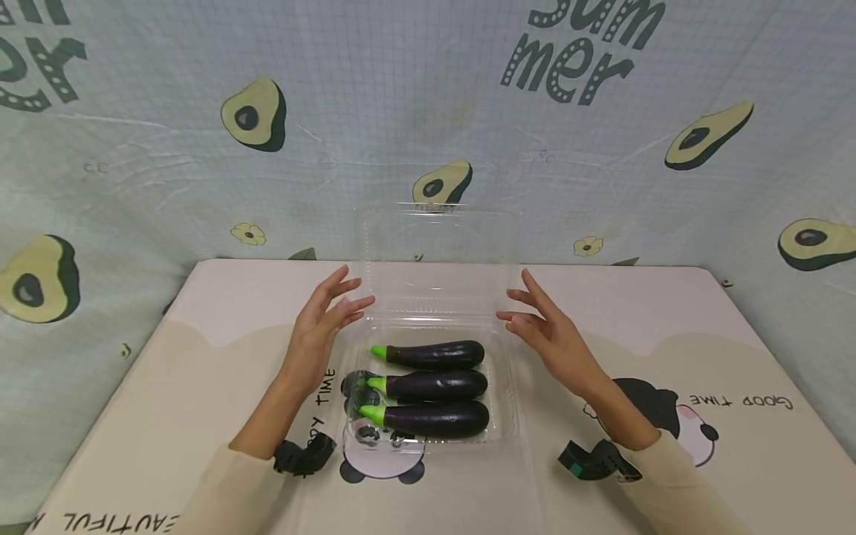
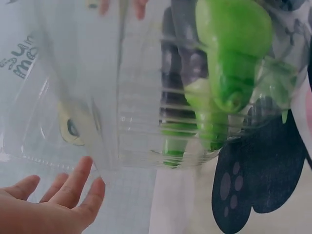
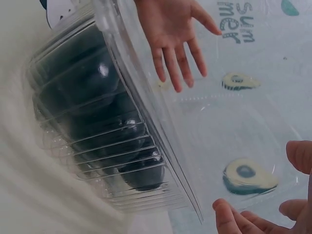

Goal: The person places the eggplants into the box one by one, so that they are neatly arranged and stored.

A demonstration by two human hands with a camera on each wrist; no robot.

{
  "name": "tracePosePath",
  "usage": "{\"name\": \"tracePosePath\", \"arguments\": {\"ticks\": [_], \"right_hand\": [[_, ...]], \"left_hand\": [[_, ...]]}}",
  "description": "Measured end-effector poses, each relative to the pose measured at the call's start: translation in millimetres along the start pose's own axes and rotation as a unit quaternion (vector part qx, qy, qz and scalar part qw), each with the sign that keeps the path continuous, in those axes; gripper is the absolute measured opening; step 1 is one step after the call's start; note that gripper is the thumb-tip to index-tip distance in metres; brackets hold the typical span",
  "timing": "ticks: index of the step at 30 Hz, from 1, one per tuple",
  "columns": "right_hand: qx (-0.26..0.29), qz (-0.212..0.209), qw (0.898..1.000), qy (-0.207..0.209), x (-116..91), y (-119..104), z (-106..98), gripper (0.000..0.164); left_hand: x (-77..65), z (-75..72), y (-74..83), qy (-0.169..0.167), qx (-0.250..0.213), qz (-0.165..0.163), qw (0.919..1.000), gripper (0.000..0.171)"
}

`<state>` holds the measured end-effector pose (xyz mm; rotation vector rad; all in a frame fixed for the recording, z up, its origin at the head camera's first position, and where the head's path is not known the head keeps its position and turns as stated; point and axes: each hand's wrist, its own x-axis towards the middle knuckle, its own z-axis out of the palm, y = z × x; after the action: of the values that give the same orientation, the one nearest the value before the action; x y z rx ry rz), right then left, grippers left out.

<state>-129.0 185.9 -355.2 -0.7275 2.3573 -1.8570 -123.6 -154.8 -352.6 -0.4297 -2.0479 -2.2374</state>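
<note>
Three dark eggplants with green stem ends lie side by side in a clear plastic clamshell box [image 1: 506,394]: a back one [image 1: 441,354], a middle one [image 1: 438,385] and a front one [image 1: 435,420]. The box's clear lid [image 1: 441,286] stands raised at the back. My left hand [image 1: 314,334] is at the lid's left side, fingers spread and pointing inward. Opposite it, my right hand [image 1: 555,342] is by the lid's right side with its fingers extended. Neither hand holds anything. In the right wrist view, right-hand fingers [image 3: 226,217] appear near the lid's edge.
The box rests on a table [image 1: 167,446] with a printed cloth of cartoon pandas and lettering. Behind the table hangs a curtain [image 1: 334,148] with avocado prints. A black wrist device [image 1: 304,455] is on the left wrist, another [image 1: 598,461] on the right.
</note>
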Motion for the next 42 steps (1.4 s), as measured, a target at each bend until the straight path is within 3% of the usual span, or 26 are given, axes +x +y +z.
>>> {"name": "tracePosePath", "arguments": {"ticks": [13, 25, 34, 42], "right_hand": [[0.007, 0.004, 1.0, 0.012, -0.3, -0.5, 0.5, 0.064], [-0.03, 0.003, 0.999, 0.023, -4.8, -2.0, -1.2, 0.057], [-0.045, -0.009, 0.999, 0.029, -11.3, -4.8, -2.7, 0.053], [-0.056, -0.004, 0.998, 0.039, -16.4, -9.2, -1.7, 0.044]], "left_hand": [[-3.5, 2.8, 2.4, -0.001, 0.018, -0.015, 0.9997, 0.058], [-7.7, 1.9, 4.9, -0.009, 0.012, -0.016, 0.9998, 0.057], [-18.4, -1.3, 7.1, -0.029, 0.099, 0.002, 0.9947, 0.058], [-25.9, -3.1, 8.5, -0.038, 0.113, 0.004, 0.9928, 0.056]]}}
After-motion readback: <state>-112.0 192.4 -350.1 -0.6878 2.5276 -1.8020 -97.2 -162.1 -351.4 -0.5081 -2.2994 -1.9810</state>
